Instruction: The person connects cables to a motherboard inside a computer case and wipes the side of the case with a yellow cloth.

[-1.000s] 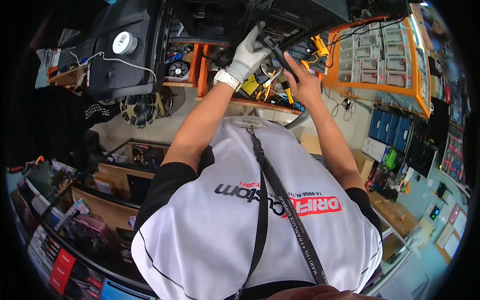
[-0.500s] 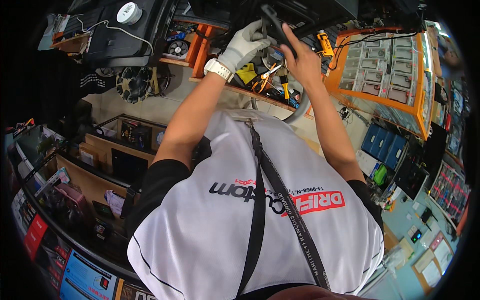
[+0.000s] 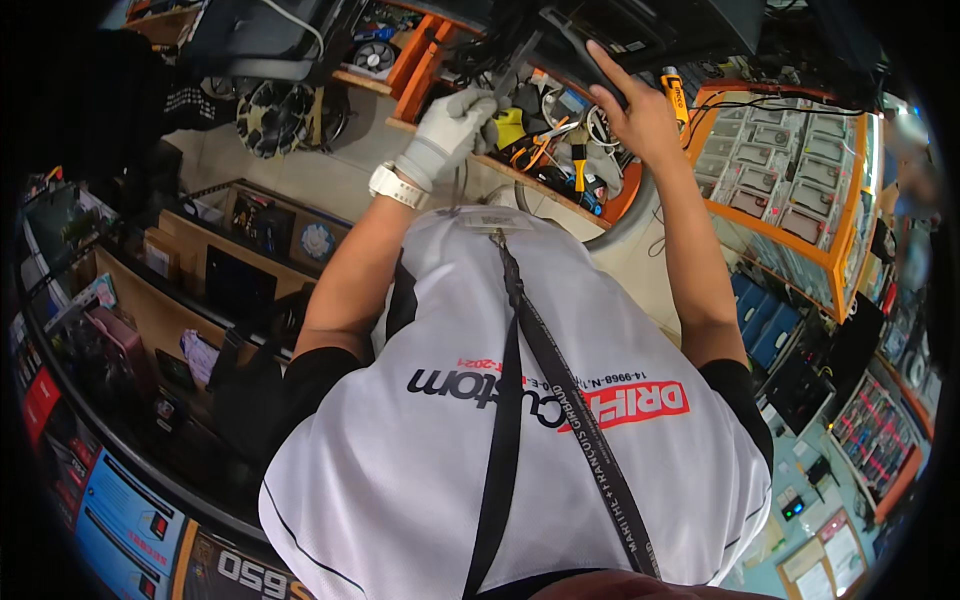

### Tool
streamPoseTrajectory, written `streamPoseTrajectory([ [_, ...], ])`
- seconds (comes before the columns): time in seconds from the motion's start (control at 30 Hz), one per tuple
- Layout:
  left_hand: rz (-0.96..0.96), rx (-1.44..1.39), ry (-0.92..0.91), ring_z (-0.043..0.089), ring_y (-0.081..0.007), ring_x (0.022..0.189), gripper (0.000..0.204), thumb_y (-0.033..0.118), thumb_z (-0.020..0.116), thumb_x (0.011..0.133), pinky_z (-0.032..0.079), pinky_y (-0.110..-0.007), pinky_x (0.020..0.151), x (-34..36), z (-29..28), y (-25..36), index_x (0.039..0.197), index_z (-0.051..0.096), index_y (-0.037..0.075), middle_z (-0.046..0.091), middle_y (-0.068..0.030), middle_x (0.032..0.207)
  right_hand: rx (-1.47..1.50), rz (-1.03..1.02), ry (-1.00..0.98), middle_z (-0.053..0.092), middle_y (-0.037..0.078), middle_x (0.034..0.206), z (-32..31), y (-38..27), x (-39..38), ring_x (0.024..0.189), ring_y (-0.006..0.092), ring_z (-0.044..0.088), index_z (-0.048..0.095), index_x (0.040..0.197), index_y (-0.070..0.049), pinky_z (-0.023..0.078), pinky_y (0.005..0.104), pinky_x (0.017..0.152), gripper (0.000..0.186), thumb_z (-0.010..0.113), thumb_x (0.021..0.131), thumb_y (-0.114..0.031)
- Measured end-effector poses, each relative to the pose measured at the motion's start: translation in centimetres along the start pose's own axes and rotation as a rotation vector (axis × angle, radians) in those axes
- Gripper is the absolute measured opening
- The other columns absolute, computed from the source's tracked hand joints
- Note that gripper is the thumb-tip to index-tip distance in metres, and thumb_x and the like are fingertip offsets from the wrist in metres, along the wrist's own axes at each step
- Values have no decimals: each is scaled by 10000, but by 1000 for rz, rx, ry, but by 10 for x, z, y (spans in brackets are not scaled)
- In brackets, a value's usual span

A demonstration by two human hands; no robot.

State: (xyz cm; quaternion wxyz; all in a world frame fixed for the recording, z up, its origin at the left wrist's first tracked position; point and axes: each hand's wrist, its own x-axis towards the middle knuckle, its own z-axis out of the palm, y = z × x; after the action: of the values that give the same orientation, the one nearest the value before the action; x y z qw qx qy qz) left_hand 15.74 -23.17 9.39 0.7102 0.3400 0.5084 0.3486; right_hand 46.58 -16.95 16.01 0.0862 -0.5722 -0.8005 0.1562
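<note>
Left hand lower, black tool in right hand.

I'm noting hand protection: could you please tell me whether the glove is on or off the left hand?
On: the whitish glove covers the left hand and ends near the white wristband.

Soft, even light across the white shirt here, while the black case sinks into gloom at one o'clock! A strip glares along the display cabinet past two. The gloved left hand blurs slightly near twelve; fisheye bends the shelving at eight, black vignette all round.
</note>
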Motion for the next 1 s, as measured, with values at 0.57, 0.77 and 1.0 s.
streamPoseTrajectory([
  [0.57, 3, 264, 5, 592, -69, 628, 347, 278, 613, 1190, 497, -258, 595, -65, -53, 10, 1267, 792, -10, 705, -13, 786, 228, -200, -120, 817, 265, 1049, 41, -73, -68, 903, 453, 806, 563, 1687, -424, 656, 532, 804, 664, 787, 1064, -362],
  [0.77, -63, 353, -11, 584, -55, 640, 318, 247, 626, 1170, 492, -257, 601, -81, -69, 16, 1275, 787, -6, 710, -5, 796, 199, -5, -194, 814, 268, 1050, 37, -89, -69, 997, 468, 796, 533, 1705, -438, 640, 545, 948, 697, 789, 1061, -367],
  [1.0, -94, 458, 5, 557, -60, 618, 320, 280, 641, 1156, 471, -257, 577, -99, -81, 17, 1257, 806, 25, 676, 10, 783, 230, -37, -198, 789, 241, 888, 47, -95, -68, 853, 461, 786, 540, 1703, -414, 637, 554, 830, 654, 747, 1087, -340],
])
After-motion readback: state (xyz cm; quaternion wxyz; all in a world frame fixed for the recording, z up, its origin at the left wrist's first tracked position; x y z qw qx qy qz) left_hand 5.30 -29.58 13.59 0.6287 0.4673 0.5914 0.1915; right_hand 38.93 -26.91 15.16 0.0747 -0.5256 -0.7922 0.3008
